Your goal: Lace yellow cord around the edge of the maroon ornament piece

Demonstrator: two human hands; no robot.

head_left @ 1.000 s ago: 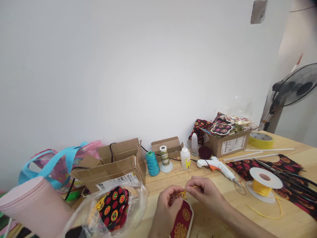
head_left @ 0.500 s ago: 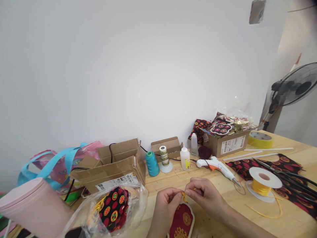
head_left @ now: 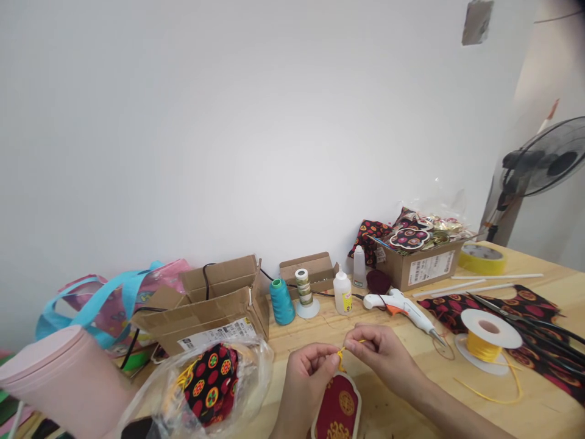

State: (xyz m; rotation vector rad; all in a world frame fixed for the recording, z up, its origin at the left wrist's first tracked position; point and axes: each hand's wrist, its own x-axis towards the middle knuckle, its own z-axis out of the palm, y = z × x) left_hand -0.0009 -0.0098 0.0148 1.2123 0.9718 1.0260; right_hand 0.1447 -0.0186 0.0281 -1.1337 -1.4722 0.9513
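Observation:
A dark red fabric pendant (head_left: 337,405) with gold patterns and a pale edge hangs or lies below my hands; its lower end is cut off by the frame. Yellow cord (head_left: 341,360) comes from its top. My left hand (head_left: 311,372) pinches this cord between thumb and forefinger, just above the pendant. Close by on the right, my right hand (head_left: 377,353) is closed on another stretch of the same cord. A knot or loop seems to sit between the fingertips, too small to make out.
A spool of yellow cord (head_left: 485,347) and black scissors (head_left: 539,323) lie right. Behind my hands stand a glue gun (head_left: 406,310), a glue bottle (head_left: 342,292) and teal thread (head_left: 282,302). Left are a plastic bag (head_left: 260,378), a cardboard box (head_left: 205,320) and a pink bin (head_left: 68,384).
My right hand has shifted slightly up from the left hand, and more yellow cord shows between them. The pendant sits a little further right in the view.

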